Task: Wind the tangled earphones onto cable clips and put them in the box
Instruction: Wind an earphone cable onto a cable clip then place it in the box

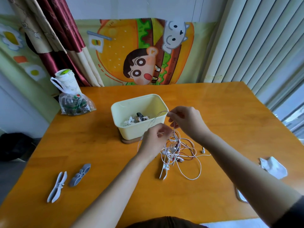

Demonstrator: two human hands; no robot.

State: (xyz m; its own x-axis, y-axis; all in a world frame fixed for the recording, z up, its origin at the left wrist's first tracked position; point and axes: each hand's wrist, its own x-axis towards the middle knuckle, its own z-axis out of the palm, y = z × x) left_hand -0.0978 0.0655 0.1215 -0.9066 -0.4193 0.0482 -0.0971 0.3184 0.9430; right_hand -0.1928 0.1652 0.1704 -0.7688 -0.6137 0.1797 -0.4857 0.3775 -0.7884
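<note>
Left hand (153,137): fingertips pinched on a white strand at the top of the tangle of white and red earphone cables (177,150). Right hand (185,120): raised just beside it, fingertips pinched on a thin strand drawn up across the near right corner of the pale yellow plastic box (130,132). Bulk of tangle: resting on the orange wooden table (222,112), just in front of the box and over a white plastic cable clip (164,171).

Probable step: freeing one earphone from the knot.
- Steady the knot with the left hand.
- Feed the free end back through the loops; avoid hard pulls, to prevent tightening.
- Watch for snagging at the loose white earbud (203,151).

Inside the box: wound earphones (134,120). At near left, well apart from the tangle: light grey cable clip (57,186) beside darker grey cable clip (80,174). At right: crumpled white tissue (273,167). At far left: clear plastic bag (74,104). Behind the table: cartoon burger wall cloth (139,51), red-and-cream curtain (62,38), white pleated drapes (246,38).
</note>
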